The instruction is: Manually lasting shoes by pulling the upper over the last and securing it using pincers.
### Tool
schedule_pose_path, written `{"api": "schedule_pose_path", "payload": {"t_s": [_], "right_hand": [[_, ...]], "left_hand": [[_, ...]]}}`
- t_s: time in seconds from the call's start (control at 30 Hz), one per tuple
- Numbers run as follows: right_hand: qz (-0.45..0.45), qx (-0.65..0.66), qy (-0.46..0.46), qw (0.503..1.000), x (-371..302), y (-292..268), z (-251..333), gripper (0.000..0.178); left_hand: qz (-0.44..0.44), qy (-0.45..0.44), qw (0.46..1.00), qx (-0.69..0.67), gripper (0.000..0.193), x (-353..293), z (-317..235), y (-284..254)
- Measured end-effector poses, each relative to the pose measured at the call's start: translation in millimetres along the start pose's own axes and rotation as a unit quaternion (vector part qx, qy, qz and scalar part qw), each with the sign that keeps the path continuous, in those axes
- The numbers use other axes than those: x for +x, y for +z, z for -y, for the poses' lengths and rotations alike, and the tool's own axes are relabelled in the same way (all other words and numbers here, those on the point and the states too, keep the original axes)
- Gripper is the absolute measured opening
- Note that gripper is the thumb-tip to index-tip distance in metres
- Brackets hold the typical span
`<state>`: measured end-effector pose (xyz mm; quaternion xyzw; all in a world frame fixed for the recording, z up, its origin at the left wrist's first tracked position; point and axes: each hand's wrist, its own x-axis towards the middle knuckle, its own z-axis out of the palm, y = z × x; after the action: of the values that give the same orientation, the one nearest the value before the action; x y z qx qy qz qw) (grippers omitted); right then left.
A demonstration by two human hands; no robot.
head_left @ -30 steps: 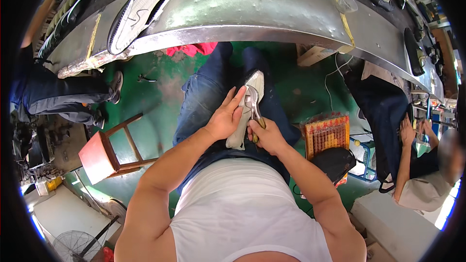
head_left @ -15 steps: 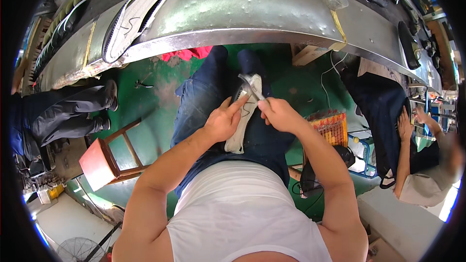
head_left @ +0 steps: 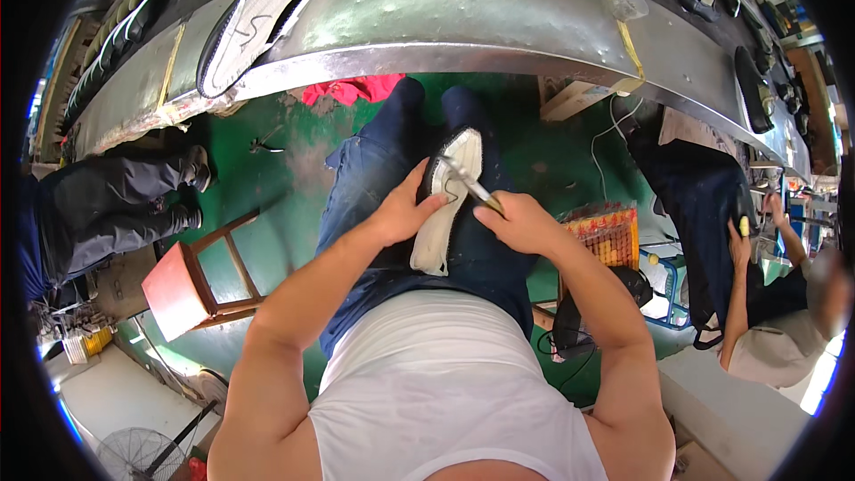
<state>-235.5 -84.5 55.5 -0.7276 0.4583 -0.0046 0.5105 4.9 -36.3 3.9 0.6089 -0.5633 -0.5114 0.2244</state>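
A shoe (head_left: 434,230), upside down with its pale underside up and a dark edge, lies lengthwise over my thighs. A dark curved line marks its middle. My left hand (head_left: 408,212) grips the shoe's left side, fingers along its dark edge and thumb across the underside. My right hand (head_left: 519,223) is closed round the handle end of a hammer (head_left: 481,194). The hammer's metal head is blurred and sits over the front part of the underside; I cannot tell whether it touches.
Ahead runs a metal-covered bench (head_left: 463,13), bearing another upturned shoe (head_left: 258,27) and a clear cup (head_left: 629,3). A red-topped stool (head_left: 181,292) stands left. A co-worker (head_left: 784,330) sits at right; another person's legs (head_left: 125,200) show at left. A fan (head_left: 138,454) stands lower left.
The hammer head has shifted down over the underside, and its handle now slants more to the right. My left thumb and fingers have spread further apart along the shoe.
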Motion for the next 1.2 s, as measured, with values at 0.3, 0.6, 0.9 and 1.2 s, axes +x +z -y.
{"api": "schedule_pose_path", "payload": {"t_s": [0.3, 0.6, 0.9, 1.2], "right_hand": [[0.088, -0.193, -0.036, 0.977, -45, 23, 5, 0.03], [0.107, -0.275, -0.066, 0.953, -34, 24, 39, 0.025], [0.033, -0.154, -0.03, 0.987, -68, 48, 2, 0.036], [0.21, 0.081, 0.2, 0.954, -72, -2, 12, 0.038]], "left_hand": [[0.151, -0.182, 0.953, -0.189, 0.074, 11, -34, -25], [0.158, -0.172, 0.946, -0.225, 0.071, 10, -21, -21], [0.007, -0.072, 0.997, -0.041, 0.072, -10, -3, 14], [0.073, -0.05, 0.977, -0.193, 0.083, -50, 19, 32]]}}
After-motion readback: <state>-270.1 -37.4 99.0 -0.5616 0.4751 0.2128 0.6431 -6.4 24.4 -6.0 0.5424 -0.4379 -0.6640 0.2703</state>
